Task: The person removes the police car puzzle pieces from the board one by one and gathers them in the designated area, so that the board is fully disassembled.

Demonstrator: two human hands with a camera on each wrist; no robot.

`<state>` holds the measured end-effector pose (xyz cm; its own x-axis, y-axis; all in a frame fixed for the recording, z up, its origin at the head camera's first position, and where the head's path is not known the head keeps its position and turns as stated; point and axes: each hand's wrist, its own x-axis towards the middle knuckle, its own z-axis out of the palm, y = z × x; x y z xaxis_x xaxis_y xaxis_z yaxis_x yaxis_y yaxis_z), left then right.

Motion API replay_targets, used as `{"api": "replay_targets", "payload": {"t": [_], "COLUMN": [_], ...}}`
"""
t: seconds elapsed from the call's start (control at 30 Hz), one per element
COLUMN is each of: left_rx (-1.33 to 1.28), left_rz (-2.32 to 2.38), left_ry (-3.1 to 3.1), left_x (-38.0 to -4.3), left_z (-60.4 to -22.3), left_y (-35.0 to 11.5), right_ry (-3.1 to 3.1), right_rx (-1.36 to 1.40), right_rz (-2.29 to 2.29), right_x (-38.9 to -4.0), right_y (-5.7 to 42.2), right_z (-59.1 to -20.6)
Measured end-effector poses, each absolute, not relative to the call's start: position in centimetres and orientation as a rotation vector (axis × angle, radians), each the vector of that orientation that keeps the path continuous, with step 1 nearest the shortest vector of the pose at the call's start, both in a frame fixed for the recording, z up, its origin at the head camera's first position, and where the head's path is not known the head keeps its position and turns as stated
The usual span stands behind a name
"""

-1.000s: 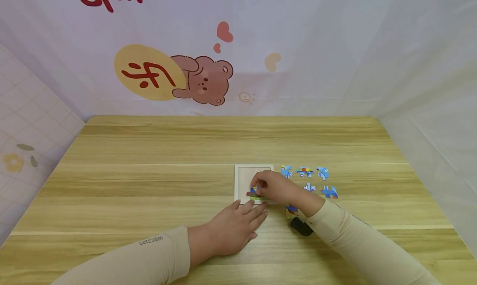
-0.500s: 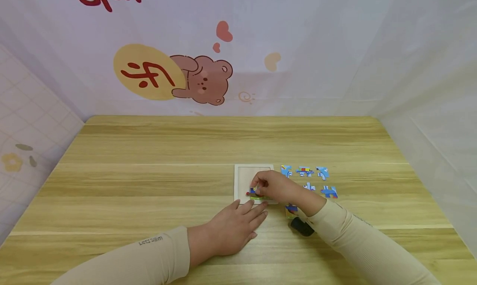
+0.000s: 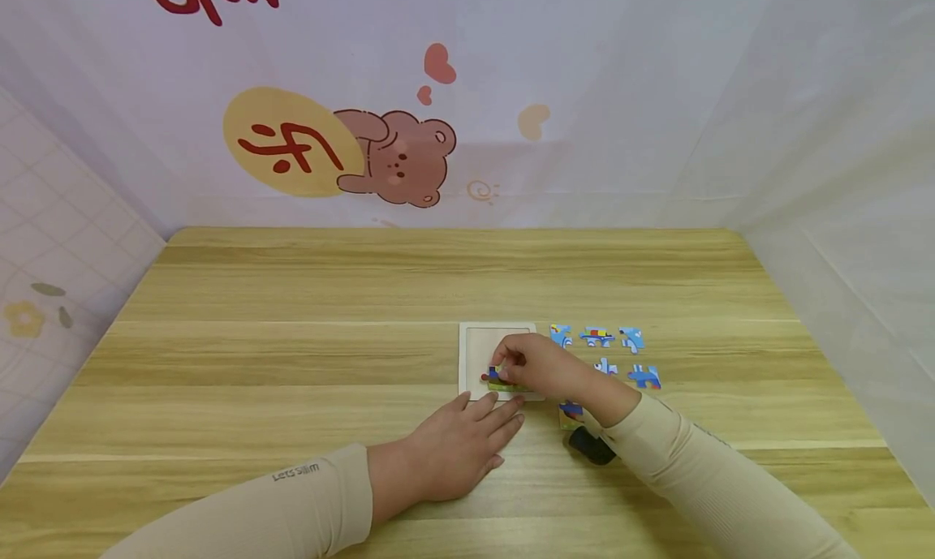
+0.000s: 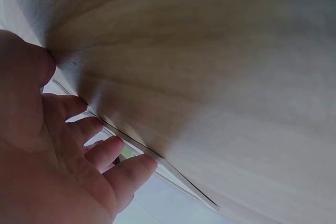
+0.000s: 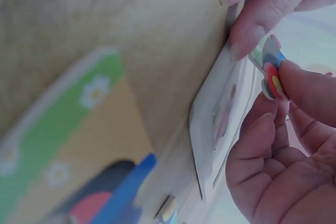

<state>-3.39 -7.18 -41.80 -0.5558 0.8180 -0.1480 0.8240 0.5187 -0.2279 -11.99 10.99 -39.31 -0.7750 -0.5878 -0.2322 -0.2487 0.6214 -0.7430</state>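
Note:
My right hand [image 3: 544, 368] pinches a jigsaw puzzle piece [image 3: 494, 376] between thumb and fingers over the near part of a pale wooden puzzle tray [image 3: 463, 356]. In the right wrist view this puzzle piece [image 5: 272, 74] shows red, blue, grey and a green edge, and stands tilted above the tray [image 5: 202, 140]. My left hand [image 3: 456, 445] lies with fingers spread on the table, its fingertips at the tray's near edge. The left wrist view has the left hand's fingers [image 4: 131, 174] along that rim. The right hand covers part of the tray's inside.
Several blue puzzle pieces lie right of the tray, among them one with a red and yellow patch [image 3: 599, 336] and one at the far right [image 3: 644, 376]. Another puzzle piece [image 3: 570, 413], green-edged with flowers, lies near the right wrist, beside the black wrist camera [image 3: 592, 445].
The held puzzle piece has shifted very slightly left and tilted, with more of its green edge showing. Both hands stay almost where they were.

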Motion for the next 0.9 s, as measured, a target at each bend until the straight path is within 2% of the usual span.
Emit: {"api": "replay_targets", "payload": {"t": [0.37,0.9], "left_rx": [1.447,1.434], "left_rz": [-0.401,-0.409], "left_ry": [2.727,2.725], "left_x": [-3.3,-3.5], "left_z": [-41.8,-41.9], "left_y": [-7.2,-7.0], "right_ry": [2.383,2.431], "right_rx": [-0.615,-0.629], "right_rz": [-1.168,-1.164], "right_x": [-11.9,-11.6], "right_y": [13.0,17.5], "right_z": [-38.0,-36.8]}}
